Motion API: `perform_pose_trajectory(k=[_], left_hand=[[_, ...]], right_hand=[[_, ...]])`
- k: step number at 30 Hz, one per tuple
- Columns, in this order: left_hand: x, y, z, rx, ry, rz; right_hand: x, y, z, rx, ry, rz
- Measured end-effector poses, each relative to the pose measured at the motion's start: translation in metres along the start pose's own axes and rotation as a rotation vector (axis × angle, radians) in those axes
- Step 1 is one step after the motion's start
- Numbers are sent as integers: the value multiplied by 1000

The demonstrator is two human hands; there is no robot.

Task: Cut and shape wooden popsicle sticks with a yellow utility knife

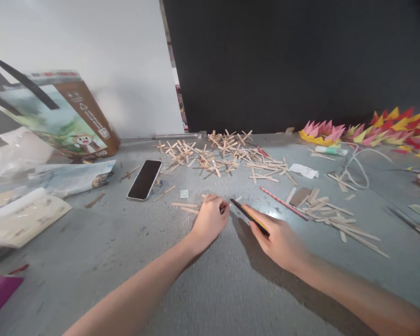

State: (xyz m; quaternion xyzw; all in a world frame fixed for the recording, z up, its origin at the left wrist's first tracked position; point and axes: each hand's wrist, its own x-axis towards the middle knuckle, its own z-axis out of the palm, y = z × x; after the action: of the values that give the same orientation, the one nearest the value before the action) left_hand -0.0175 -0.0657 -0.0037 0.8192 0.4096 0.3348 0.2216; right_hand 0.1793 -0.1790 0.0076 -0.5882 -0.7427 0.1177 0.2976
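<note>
My left hand point(212, 215) rests low over the grey table point(126, 261), its fingers curled around something small and dark, mostly hidden. To its right, my right hand point(275, 235) is closed on a black and yellow tool point(252, 218), whose dark tip points toward the left hand without touching it. Wooden sticks point(185, 205) lie just left of the left hand. Behind both hands spreads a pile of crossed sticks point(227, 144). More loose sticks point(336, 219) lie right of the right hand, near a red patterned strip point(284, 204).
A phone point(144, 180) lies left of the hands. Farther left are a printed bag point(80, 112) and plastic packets point(24, 217). Folded paper pieces point(322, 133), a glue tube point(331, 150), a white cable point(362, 168) and scissors point(411, 224) are at the right.
</note>
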Motion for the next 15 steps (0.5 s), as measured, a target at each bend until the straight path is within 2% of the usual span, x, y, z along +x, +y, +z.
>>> perform_pose_trajectory(k=[5,15], left_hand=[[1,0,0,-5,-7,-13],[2,1,-1,-3,-12,-25]], right_hand=[[0,-2,2,-74,7,16],[-1,0,2,-73,-10,41]])
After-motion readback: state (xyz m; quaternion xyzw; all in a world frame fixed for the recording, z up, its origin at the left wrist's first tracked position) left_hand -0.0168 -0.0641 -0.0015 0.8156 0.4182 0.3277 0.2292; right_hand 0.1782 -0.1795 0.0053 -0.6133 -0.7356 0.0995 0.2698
